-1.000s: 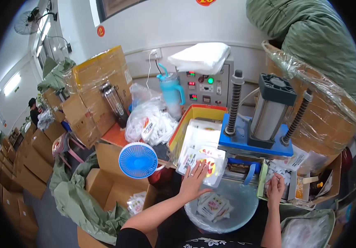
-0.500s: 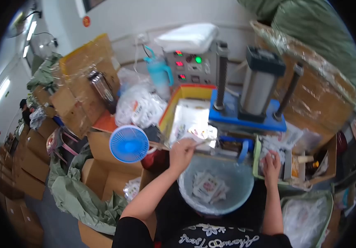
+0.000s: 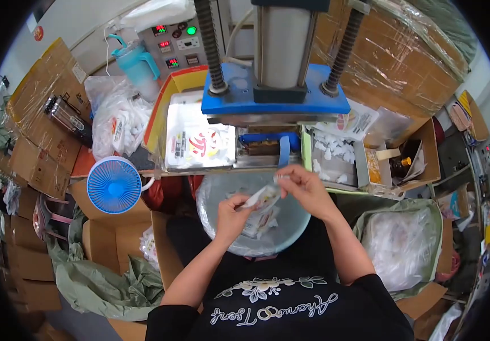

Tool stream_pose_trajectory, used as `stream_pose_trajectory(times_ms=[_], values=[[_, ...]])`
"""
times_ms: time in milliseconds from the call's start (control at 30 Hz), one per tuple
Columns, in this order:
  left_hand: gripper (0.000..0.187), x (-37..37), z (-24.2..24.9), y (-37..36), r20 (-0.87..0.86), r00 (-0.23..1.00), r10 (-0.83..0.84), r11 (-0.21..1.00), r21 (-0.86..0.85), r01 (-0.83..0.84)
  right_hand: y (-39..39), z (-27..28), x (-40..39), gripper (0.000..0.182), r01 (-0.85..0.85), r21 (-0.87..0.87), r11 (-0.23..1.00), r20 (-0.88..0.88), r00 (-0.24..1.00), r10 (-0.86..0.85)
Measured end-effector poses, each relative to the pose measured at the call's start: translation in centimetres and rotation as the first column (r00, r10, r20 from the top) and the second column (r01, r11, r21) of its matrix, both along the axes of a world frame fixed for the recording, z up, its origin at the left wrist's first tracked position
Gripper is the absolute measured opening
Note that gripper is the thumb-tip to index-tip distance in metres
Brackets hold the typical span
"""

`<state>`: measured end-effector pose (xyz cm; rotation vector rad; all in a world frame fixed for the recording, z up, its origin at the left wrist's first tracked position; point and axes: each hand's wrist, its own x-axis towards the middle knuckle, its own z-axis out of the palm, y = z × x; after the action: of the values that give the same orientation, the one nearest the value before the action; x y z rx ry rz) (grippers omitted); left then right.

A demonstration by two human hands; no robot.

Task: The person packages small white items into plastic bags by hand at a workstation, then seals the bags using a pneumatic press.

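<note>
A small clear-and-white plastic packet (image 3: pixel 263 196) with printing on it is held at its lower end by my left hand (image 3: pixel 232 219), thumb and fingers closed. My right hand (image 3: pixel 308 192) is pinched at the packet's upper end; what sits between its fingertips is too small to make out. Both hands are above a blue-grey basin (image 3: pixel 299 230) lined with clear plastic, with several similar packets (image 3: pixel 259 224) lying in it. Beyond my right hand, a green-edged tray (image 3: pixel 307 149) holds many small white pieces (image 3: pixel 336 150).
A blue press (image 3: pixel 276 91) with metal columns stands ahead. Left of it, shiny printed bags (image 3: pixel 199 133) lie in a yellow-red box (image 3: pixel 155 122). A blue fan (image 3: pixel 114 184) is at the left. An open carton (image 3: pixel 111 241) and a plastic-filled bin (image 3: pixel 401 250) flank me.
My left hand has moved from the printed bags to above the basin, with a packet in it. My right hand has left the white pieces and met it. The view has tilted down.
</note>
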<state>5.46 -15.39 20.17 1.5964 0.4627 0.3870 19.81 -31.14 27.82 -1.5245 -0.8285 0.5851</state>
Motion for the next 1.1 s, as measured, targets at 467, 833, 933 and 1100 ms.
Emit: stream_pose_trajectory(times_ms=[467,833,933,1100], values=[[0.028,3.6,2.1,0.9,-0.076,0.996,-0.048,0.960,-0.280,0.025,-0.7,1.1,2.8,0.043,0.235,-0.030,0.971,-0.045,0.971,-0.236],[0.027,7.8,3.5,1.0,-0.017,1.000,0.017,0.758,-0.652,-0.024,-6.9,-1.8,8.7,0.039,0.640,0.290,0.711,-0.955,0.150,0.254],[0.028,7.5,4.5,2.0,-0.091,0.994,-0.066,0.807,-0.591,-0.001,-6.8,-2.5,8.9,0.036,0.650,0.262,0.714,-0.931,-0.024,0.364],[0.026,3.0,10.7,6.8,-0.243,0.952,-0.186,0.947,0.214,0.240,-6.7,-5.1,9.2,0.043,0.618,0.392,0.682,-0.920,0.272,0.282]])
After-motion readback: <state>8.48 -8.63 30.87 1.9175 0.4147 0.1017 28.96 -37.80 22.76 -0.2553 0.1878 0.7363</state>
